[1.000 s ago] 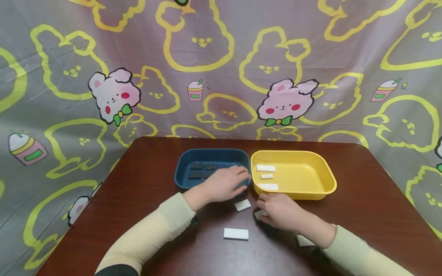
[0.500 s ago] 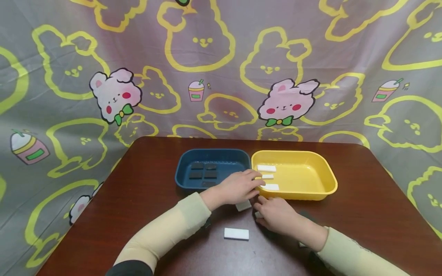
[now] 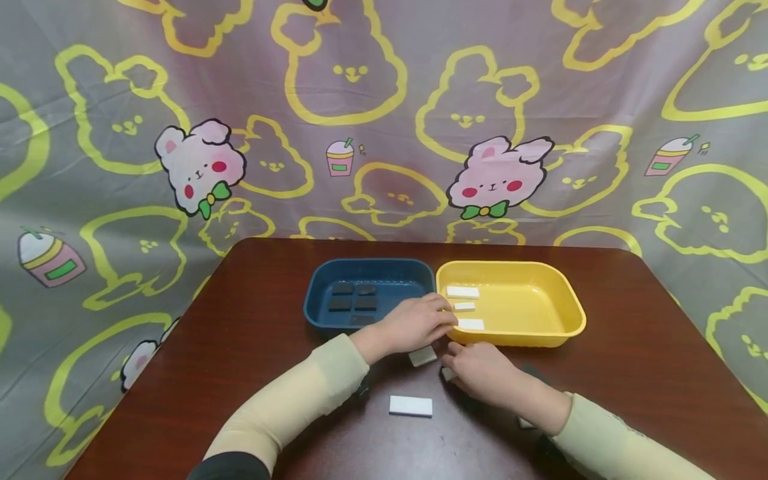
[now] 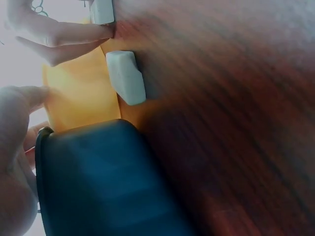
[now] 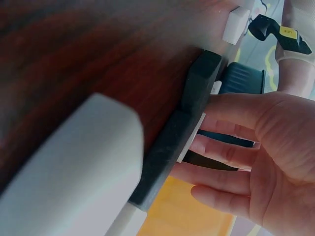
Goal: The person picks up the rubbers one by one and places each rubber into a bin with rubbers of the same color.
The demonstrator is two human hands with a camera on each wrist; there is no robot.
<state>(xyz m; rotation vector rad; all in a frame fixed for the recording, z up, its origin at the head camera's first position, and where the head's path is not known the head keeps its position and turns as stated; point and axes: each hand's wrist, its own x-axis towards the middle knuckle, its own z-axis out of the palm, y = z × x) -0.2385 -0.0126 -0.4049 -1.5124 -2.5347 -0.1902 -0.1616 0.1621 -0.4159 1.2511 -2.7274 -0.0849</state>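
Note:
My left hand (image 3: 414,325) hovers at the corner where the blue tray and yellow tray meet, fingers bent loosely over the yellow rim. Nothing shows in its grasp. In the left wrist view, that hand (image 4: 15,157) lies beside the blue tray wall. My right hand (image 3: 483,373) is just in front of the yellow tray, thumb and fingers around a small white block (image 3: 447,375) on the table. The right wrist view shows this block (image 5: 191,138) edge-on by the fingertips. Between my hands lies another white block (image 3: 423,357), and a longer white one (image 3: 411,406) sits nearer me.
Several black blocks lie in the blue tray (image 3: 369,265). Three white blocks are along the left of the yellow tray (image 3: 510,340). Near my right hand are black blocks (image 5: 165,157) and a close white block (image 5: 78,172). A patterned curtain (image 3: 384,133) hangs behind the table.
My left hand has moved right from the blue tray to the yellow tray's near-left corner, then drawn back slightly. My right hand has shifted slightly; its white block has barely moved.

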